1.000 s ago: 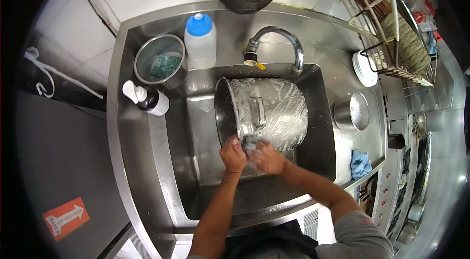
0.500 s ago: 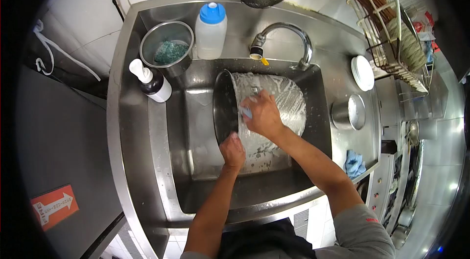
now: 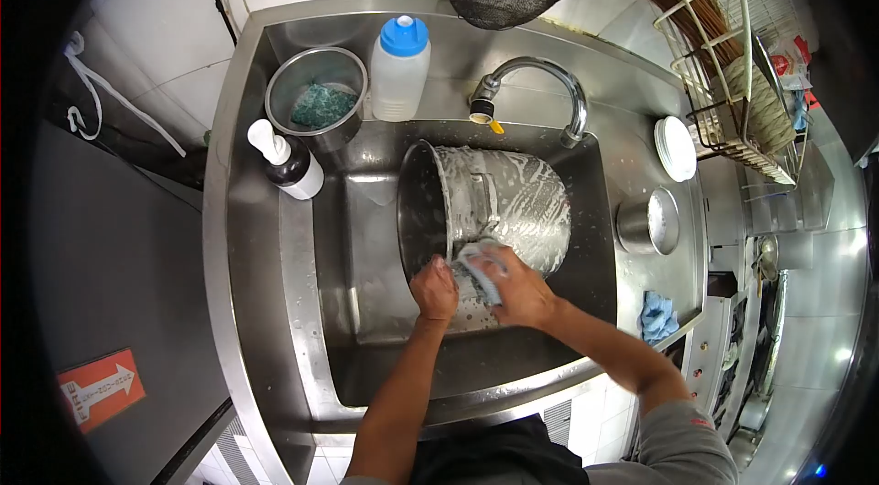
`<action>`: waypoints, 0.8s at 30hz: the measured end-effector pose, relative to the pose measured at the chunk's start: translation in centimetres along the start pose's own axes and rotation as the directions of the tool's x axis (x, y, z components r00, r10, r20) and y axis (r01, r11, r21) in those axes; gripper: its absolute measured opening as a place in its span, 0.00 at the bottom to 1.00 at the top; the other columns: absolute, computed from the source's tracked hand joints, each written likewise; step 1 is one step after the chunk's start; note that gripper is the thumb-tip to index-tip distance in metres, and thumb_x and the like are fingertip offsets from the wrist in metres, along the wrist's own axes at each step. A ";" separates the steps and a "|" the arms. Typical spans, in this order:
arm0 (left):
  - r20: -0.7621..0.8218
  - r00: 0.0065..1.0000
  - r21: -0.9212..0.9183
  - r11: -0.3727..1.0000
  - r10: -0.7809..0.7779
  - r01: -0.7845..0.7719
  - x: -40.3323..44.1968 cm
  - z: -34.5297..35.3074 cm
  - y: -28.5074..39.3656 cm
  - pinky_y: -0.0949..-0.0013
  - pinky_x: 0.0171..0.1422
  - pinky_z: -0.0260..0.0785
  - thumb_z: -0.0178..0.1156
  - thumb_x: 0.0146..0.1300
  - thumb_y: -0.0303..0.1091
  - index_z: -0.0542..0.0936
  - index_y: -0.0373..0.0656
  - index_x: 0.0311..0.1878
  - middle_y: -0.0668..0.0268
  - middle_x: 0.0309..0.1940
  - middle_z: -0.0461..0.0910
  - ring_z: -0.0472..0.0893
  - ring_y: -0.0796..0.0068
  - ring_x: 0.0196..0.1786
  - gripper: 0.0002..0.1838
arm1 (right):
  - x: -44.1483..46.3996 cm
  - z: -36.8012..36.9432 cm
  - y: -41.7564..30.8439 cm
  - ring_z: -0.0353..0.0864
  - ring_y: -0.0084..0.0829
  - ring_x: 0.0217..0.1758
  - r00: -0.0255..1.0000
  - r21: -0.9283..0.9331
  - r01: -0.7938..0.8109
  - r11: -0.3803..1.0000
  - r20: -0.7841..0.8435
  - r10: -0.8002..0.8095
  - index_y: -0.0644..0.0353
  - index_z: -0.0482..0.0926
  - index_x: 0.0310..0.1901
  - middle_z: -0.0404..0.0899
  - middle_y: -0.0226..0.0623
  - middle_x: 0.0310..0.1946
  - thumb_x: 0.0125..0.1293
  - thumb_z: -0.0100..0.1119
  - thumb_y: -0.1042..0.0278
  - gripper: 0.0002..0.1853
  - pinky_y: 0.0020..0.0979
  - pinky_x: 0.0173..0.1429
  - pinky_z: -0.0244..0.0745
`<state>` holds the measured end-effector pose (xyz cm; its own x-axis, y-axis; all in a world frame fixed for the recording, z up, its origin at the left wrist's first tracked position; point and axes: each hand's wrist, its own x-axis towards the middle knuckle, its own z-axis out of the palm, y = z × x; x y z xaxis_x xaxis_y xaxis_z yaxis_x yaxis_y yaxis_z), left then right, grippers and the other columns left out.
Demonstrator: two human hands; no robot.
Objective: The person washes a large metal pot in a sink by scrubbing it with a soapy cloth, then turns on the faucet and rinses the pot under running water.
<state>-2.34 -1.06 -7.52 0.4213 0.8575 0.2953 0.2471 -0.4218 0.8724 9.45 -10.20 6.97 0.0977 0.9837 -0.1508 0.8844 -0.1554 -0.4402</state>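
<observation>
Soapy pot on its side inside sink; over the sink, from where I stand, left hand curled closed on pot rim, right hand half-closed round pale pad against pot wall.

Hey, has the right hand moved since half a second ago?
Yes. The right hand has moved down the pot, away from the faucet and toward the near edge of the sink.
</observation>
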 end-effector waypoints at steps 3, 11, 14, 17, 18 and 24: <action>0.013 0.999 -0.015 0.999 -0.038 0.039 0.3 -0.5 0.5 0.50 0.27 0.61 0.44 0.71 0.31 0.68 0.37 0.25 0.47 0.18 0.69 0.70 0.39 0.23 0.16 | -2.1 3.8 -1.1 0.76 0.59 0.55 0.935 0.326 -0.165 0.931 -0.250 0.253 0.56 0.64 0.65 0.65 0.55 0.60 0.53 0.68 0.72 0.37 0.44 0.56 0.76; -0.002 0.999 0.006 0.999 -0.044 0.044 0.1 -0.3 0.5 0.51 0.28 0.64 0.47 0.69 0.31 0.71 0.37 0.25 0.48 0.19 0.72 0.73 0.41 0.25 0.15 | 11.1 3.2 1.2 0.80 0.58 0.41 0.827 -0.021 -0.361 0.932 -0.469 0.309 0.72 0.63 0.61 0.76 0.63 0.43 0.54 0.65 0.66 0.35 0.46 0.43 0.79; -0.023 1.000 0.009 1.000 0.011 -0.010 0.4 -0.6 0.1 0.52 0.27 0.64 0.46 0.71 0.31 0.69 0.38 0.24 0.51 0.17 0.70 0.73 0.44 0.22 0.16 | 6.3 6.0 -2.4 0.80 0.65 0.38 0.762 0.186 -0.429 0.884 -0.450 0.465 0.71 0.62 0.62 0.78 0.66 0.39 0.53 0.68 0.65 0.37 0.52 0.43 0.78; 0.059 0.987 -0.267 0.950 -0.153 0.163 -0.6 -0.3 -0.7 0.53 0.27 0.64 0.46 0.71 0.32 0.68 0.40 0.23 0.55 0.16 0.67 0.73 0.50 0.20 0.17 | 4.9 6.6 -3.2 0.81 0.63 0.39 0.776 0.227 -0.522 0.822 -0.272 0.569 0.74 0.59 0.65 0.79 0.64 0.38 0.50 0.70 0.65 0.43 0.52 0.45 0.78; 0.066 0.986 -0.265 0.950 -0.153 0.165 -0.6 -0.4 -1.0 0.53 0.27 0.64 0.46 0.71 0.32 0.68 0.40 0.23 0.55 0.16 0.67 0.73 0.50 0.20 0.17 | 5.5 6.1 -2.9 0.81 0.61 0.38 0.801 0.167 -0.500 0.850 -0.285 0.527 0.75 0.58 0.65 0.79 0.64 0.38 0.49 0.69 0.66 0.44 0.51 0.45 0.78; -0.014 0.999 -0.046 0.998 -0.035 0.035 -0.5 -0.2 -0.5 0.51 0.26 0.62 0.45 0.70 0.32 0.68 0.39 0.23 0.52 0.17 0.70 0.73 0.48 0.21 0.17 | 15.6 1.4 1.8 0.83 0.54 0.35 0.812 0.023 -0.490 0.871 -0.350 0.466 0.76 0.65 0.57 0.77 0.62 0.42 0.50 0.66 0.73 0.33 0.47 0.38 0.80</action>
<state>-2.82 -1.24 -8.03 0.4000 0.8760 0.2697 0.2214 -0.3779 0.8990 11.93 4.75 2.55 0.6516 0.7584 -0.0184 0.7121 -0.6198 -0.3296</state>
